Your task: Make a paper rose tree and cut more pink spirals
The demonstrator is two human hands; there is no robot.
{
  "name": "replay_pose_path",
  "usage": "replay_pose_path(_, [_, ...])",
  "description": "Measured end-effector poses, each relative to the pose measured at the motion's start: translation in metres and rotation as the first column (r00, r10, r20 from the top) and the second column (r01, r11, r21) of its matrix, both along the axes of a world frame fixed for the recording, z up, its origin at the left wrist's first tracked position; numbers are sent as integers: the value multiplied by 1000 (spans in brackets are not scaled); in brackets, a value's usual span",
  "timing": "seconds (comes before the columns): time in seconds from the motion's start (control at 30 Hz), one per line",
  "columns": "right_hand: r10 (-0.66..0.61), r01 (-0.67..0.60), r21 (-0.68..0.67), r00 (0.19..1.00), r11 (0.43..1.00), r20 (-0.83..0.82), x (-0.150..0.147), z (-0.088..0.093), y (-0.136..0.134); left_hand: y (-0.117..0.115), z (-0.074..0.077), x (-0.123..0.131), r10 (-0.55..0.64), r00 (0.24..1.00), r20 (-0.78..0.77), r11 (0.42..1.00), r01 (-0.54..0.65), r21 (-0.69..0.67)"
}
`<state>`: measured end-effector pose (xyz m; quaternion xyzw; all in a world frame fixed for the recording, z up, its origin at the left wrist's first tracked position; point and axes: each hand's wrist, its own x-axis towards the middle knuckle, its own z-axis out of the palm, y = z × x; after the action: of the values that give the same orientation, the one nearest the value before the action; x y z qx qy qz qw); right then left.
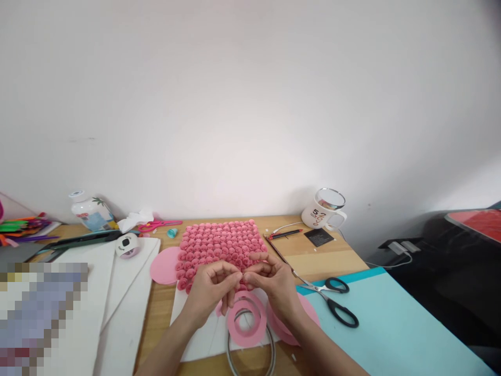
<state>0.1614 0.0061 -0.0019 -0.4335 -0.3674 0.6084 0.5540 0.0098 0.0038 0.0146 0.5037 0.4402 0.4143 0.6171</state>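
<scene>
My left hand (211,287) and my right hand (270,282) meet at their fingertips just above the near edge of a panel covered with several rolled pink paper roses (219,245). Both hands pinch the same small pink piece, too small to name for sure. A pink paper spiral (245,321) hangs or lies directly beneath the hands, over a white sheet (199,339). A pink paper disc (164,265) lies to the left of the panel, and another pink disc (301,313) shows under my right wrist.
Black-handled scissors (332,303) lie on a turquoise sheet (391,334) at the right. A white mug (323,211), a red-and-black pen (285,234) and a black card (319,237) sit behind. At the left are white foam boards (113,282), a paper punch (127,245), pink scissors (156,225) and a bottle (92,211).
</scene>
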Motion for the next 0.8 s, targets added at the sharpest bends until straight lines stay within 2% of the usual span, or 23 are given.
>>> replay_pose_path(0.2, [20, -20, 31, 1000, 999, -11, 1, -3, 0, 0, 0, -1, 0, 1000, -8, 1000, 0, 3])
replay_pose_path(0.43, [70, -70, 32, 998, 997, -4, 1, -3, 1, 3, -3, -2, 108, 994, -27, 994, -108, 8])
replay_pose_path(0.53, [-31, 3, 151, 983, 989, 179, 0, -7, 1, 2, -5, -1, 86, 996, -30, 996, -86, 3])
replay_pose_path(0.6, [-160, 49, 297, 918, 954, 364, 2, -11, 2, 1, -6, 0, 79, 996, -38, 997, -79, 10])
replay_pose_path(0.67, [-270, 77, 392, 843, 917, 465, 6, -13, 4, 1, -6, 0, 87, 995, -43, 996, -86, 22])
replay_pose_path(0.8, [-333, 210, 319, 852, 924, 404, 12, -12, 8, 3, -6, -4, 101, 995, -9, 995, -101, 15])
